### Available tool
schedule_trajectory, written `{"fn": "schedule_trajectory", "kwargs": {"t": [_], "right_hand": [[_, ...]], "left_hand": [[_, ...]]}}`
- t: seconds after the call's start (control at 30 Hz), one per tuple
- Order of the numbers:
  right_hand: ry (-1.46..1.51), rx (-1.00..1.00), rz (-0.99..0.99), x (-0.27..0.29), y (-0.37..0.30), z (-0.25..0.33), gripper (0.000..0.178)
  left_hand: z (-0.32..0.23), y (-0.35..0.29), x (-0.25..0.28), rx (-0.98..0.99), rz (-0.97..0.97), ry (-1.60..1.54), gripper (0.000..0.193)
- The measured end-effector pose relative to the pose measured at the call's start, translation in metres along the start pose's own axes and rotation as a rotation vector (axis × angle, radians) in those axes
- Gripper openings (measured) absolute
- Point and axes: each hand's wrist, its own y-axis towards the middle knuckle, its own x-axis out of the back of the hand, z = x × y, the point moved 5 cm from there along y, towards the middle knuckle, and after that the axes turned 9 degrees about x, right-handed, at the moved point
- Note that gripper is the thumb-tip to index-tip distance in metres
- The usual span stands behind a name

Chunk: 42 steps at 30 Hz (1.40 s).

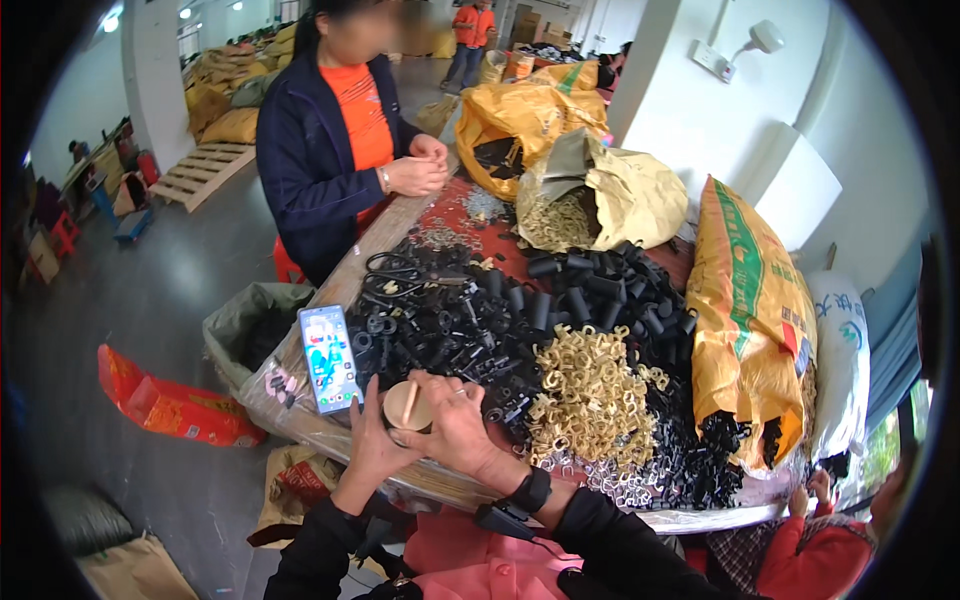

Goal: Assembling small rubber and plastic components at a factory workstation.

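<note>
- Where the table edge (330, 430) is met, a small round tan container (407, 407) is gripped between the left hand (372, 440) and right hand (455, 420), fingers curled around it.
- A smartphone (328, 358) is laid just beside it; black plastic parts (450, 320) and brass clips (590, 400) are heaped beyond.

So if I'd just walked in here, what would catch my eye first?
Probably the long table heaped with small black plastic parts and a pale gold pile of metal clips in front. At its near edge, the left hand and right hand together hold a small tan round piece, beside a lit smartphone. Bulging yellow sacks crowd the right side.
</note>
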Motion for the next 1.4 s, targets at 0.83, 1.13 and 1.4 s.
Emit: {"fn": "schedule_trajectory", "kwargs": {"t": [0.83,1.13,1.4], "right_hand": [[0.079,0.029,-0.043,0.003,-0.001,-0.008,0.063],[0.045,-0.067,-0.167,0.004,-0.013,-0.004,0.059],[0.031,-0.077,-0.130,0.008,-0.015,-0.002,0.070]], "left_hand": [[-0.004,0.003,-0.004,0.047,-0.025,-0.048,0.114],[-0.004,0.004,-0.008,-0.008,-0.075,-0.021,0.115],[-0.009,0.004,-0.008,-0.024,-0.105,0.003,0.115]]}}
